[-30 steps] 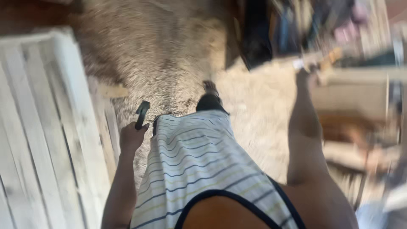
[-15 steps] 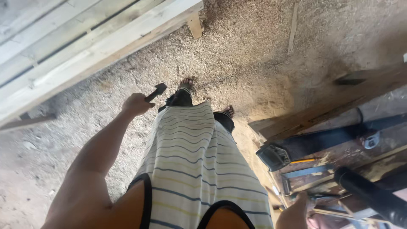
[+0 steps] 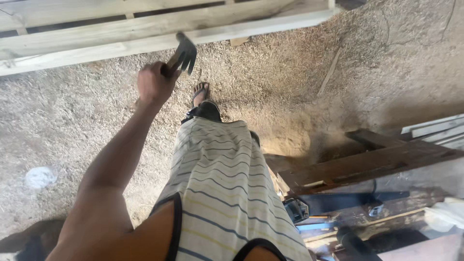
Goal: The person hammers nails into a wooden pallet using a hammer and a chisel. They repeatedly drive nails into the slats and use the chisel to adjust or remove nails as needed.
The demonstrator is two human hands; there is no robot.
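Head view: left hand [image 3: 153, 83] grip closed round hammer [image 3: 182, 54] handle, head sticking up-right.

Sawdust floor [image 3: 87, 121] open left; timber frame [image 3: 145, 34] ahead; workbench [image 3: 367, 166] right.

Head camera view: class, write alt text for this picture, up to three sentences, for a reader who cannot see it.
A person's left hand grips a claw hammer above a sawdust-covered floor, near pale wooden planks. The person wears a striped sleeveless top. Dark timber and tools lie at lower right; the right hand is out of view.
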